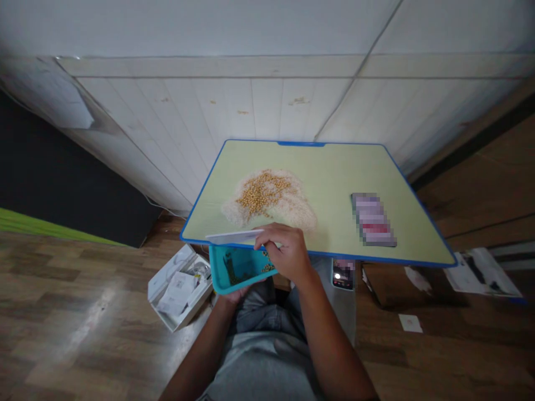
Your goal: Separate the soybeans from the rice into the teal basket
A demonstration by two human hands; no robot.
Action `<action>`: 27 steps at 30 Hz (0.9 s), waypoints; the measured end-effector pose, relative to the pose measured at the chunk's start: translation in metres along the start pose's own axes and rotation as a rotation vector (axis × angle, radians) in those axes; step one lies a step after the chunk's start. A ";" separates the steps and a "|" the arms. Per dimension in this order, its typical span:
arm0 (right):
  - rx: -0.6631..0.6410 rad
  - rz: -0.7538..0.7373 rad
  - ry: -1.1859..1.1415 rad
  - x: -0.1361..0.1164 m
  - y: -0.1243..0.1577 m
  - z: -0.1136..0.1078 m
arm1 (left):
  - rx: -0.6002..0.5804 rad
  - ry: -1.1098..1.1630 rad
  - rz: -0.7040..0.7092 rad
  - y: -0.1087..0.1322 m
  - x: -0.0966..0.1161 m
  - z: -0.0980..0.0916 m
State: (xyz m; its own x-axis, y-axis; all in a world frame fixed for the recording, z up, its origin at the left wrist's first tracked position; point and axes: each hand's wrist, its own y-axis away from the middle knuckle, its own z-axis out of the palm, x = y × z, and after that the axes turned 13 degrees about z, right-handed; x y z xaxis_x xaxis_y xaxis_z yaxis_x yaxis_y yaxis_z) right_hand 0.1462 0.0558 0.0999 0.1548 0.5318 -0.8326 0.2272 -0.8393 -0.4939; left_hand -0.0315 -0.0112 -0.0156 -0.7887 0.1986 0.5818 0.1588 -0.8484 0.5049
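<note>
Just below the near edge of the pale green, blue-rimmed folding table [334, 167], the left hand [232, 294] cups a shallow teal plastic tray [234, 267] from underneath; only the fingertips show beneath the tray's lower rim, so the grip reads as a supporting hold from below rather than a pinch. Holding it tucked against the table's edge places its open mouth right under the lip, where anything pushed off the tabletop would drop into it. A few yellow beans already lie in the tray's right corner.

Meanwhile the right hand [286, 250] is curled closed, fingers pinching a thin white flat card [236, 237] that lies along the table's edge, directly above the tray. Held flat and low like that, the card seems to serve as a scraper or a chute.

Further in on the table sits a loose mound of white rice mixed with yellow soybeans [270, 200], the beans clustered towards the middle and the rice spreading around them; its near fringe reaches almost to the right hand. Well to the right lies a blurred rectangular packet [373, 218], apart from the mound.

On the wooden floor, left of the person's knees, an open white cardboard box [180, 287] holds papers. Scattered sheets lie on the floor at the far right.
</note>
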 end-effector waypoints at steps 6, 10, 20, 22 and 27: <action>0.084 0.023 0.017 0.000 0.006 -0.012 | -0.059 -0.035 -0.012 -0.008 -0.006 -0.013; 0.110 0.042 0.025 0.000 0.009 -0.017 | -0.087 -0.032 -0.018 -0.015 -0.012 -0.024; 0.108 0.076 0.079 -0.002 0.016 -0.019 | -0.061 0.013 -0.020 -0.007 -0.009 -0.007; 0.100 0.078 0.080 -0.001 0.016 -0.017 | -0.055 0.005 -0.014 -0.005 -0.009 -0.005; 0.093 0.063 0.078 -0.002 0.017 -0.017 | -0.062 -0.006 -0.013 -0.004 -0.010 -0.004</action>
State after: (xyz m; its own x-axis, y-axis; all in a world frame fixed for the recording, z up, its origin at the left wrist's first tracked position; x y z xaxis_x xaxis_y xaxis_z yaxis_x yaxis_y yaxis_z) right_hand 0.1663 0.0421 0.0972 0.2409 0.4814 -0.8427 0.1247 -0.8765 -0.4651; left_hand -0.0272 -0.0115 -0.0263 -0.7868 0.2128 0.5794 0.1113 -0.8744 0.4723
